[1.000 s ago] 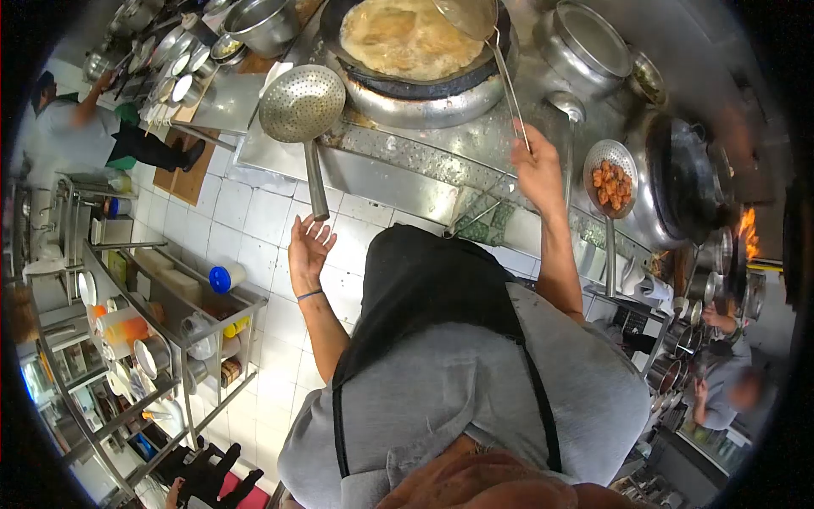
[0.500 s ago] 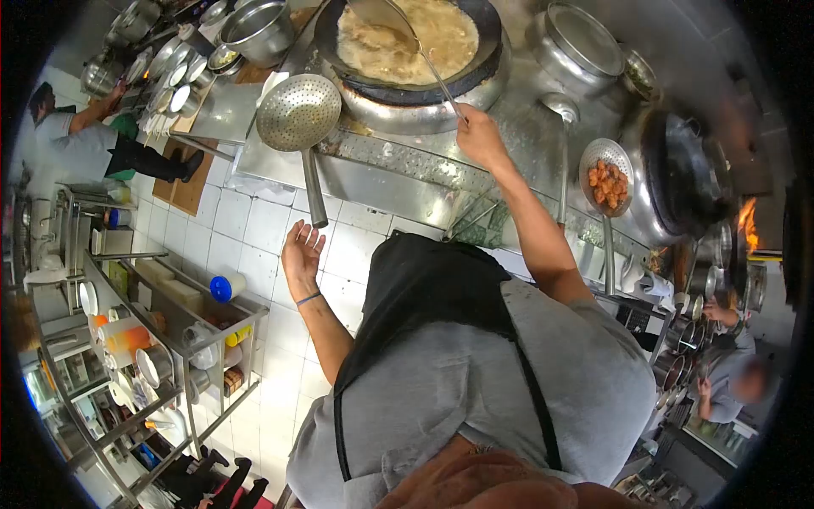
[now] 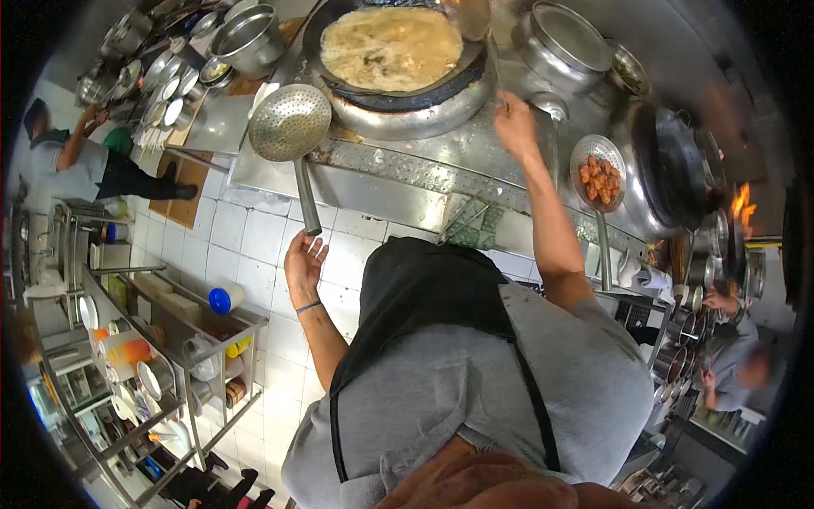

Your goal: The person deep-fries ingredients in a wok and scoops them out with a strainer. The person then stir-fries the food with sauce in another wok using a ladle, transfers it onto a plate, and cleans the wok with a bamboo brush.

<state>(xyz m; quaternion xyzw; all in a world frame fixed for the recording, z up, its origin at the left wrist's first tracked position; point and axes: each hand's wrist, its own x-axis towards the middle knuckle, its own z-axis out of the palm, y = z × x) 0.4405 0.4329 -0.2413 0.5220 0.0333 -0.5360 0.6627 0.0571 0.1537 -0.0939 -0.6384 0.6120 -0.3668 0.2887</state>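
My right hand (image 3: 515,123) is closed around the thin handle of a long-handled ladle (image 3: 471,13), whose metal head is over the far right rim of a wok (image 3: 400,96). Pale, bubbling oil (image 3: 390,51) fills the wok, with darker bits at its middle. Below a large perforated skimmer (image 3: 291,121), my left hand (image 3: 303,263) hangs with loosely curled, parted fingers. Its fingertips are right at the end of the skimmer's handle. The skimmer's bowl lies on the steel counter, handle jutting over the edge.
Right of my arm, another skimmer (image 3: 599,174) holds browned fried pieces. A lidded pot (image 3: 566,42) and a dark wok (image 3: 674,170) stand beyond it. Flames (image 3: 744,206) rise farther right. A steel rack (image 3: 178,339) is at left. One co-worker (image 3: 72,157) stands far left, another (image 3: 733,360) right.
My right hand has moved right, carrying the ladle from over the oil to the wok's right rim. My left hand has come slightly closer to the skimmer's handle end.
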